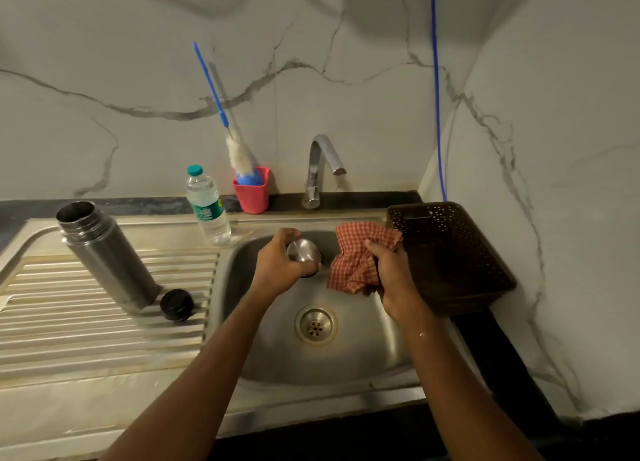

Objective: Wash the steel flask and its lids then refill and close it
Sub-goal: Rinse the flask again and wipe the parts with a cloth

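Note:
The open steel flask point(104, 252) stands upright on the ribbed drainboard point(86, 329) at the left, with no lid on its mouth. A black inner lid point(176, 304) lies just to its right. Over the sink basin point(363, 353), my left hand point(280, 263) grips the steel outer lid point(304, 251), its closed end facing up. My right hand point(391, 273) holds a bunched red checked cloth point(356, 256) right next to that lid. A plastic water bottle point(207, 206) with a green cap stands on the sink's back rim.
The tap point(320, 167) rises behind the basin with no water running. A pink cup point(252, 192) holds a blue-handled bottle brush point(239, 148). A brown perforated basket point(450, 252) sits at the right of the sink, against the marble wall. The drain point(316, 325) lies below my hands.

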